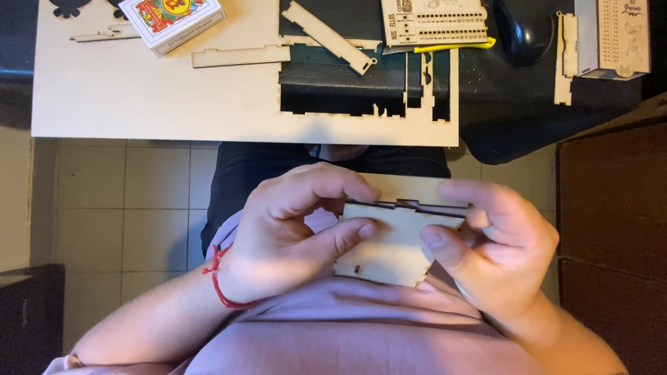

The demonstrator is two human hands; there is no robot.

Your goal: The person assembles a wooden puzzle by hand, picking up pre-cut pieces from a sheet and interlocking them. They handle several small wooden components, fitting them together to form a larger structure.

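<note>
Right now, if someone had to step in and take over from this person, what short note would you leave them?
Left hand: grips the left side of the wooden pieces, thumb on the front face.
Right hand: grips the right side, thumb on the front.
The pieces are flat notched panels held together over the lap, partly fitted.
On the table: the cut wooden sheet, loose strips, a card box, a yellow pen and a computer mouse.
Done: at least two panels seem joined. Left: loose strips remain on the sheet.
</note>
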